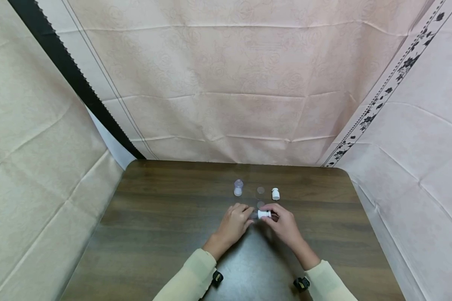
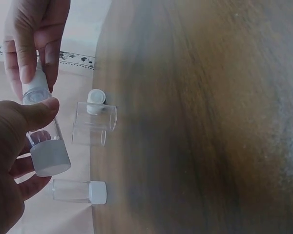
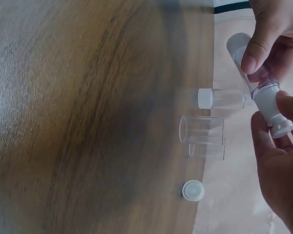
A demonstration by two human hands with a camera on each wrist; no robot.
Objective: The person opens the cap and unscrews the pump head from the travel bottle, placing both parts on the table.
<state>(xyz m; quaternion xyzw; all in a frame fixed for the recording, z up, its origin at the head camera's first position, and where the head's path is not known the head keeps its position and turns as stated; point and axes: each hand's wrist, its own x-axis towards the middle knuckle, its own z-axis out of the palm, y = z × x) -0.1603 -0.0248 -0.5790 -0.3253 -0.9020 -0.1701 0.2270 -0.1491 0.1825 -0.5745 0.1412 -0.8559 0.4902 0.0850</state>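
My left hand (image 1: 231, 225) grips a small clear bottle (image 2: 50, 157) with a white base, thumb along its side. At the bottle's neck, my right hand (image 1: 285, 228) pinches a white pump top (image 3: 267, 103) between thumb and fingers. Pump and bottle are lined up end to end, held tilted over the table in the right wrist view. Past the hands stand another clear bottle (image 1: 238, 188) with a white base, two clear cylindrical caps (image 3: 202, 130) and a second white pump top (image 1: 276, 194).
The brown wooden table (image 1: 165, 200) has rounded far corners. A pinkish cloth (image 1: 226, 104) hangs behind its far edge, and pale cloths hang along the left and right sides. Dark wrist cameras (image 1: 301, 284) sit at the cuffs of the light sleeves.
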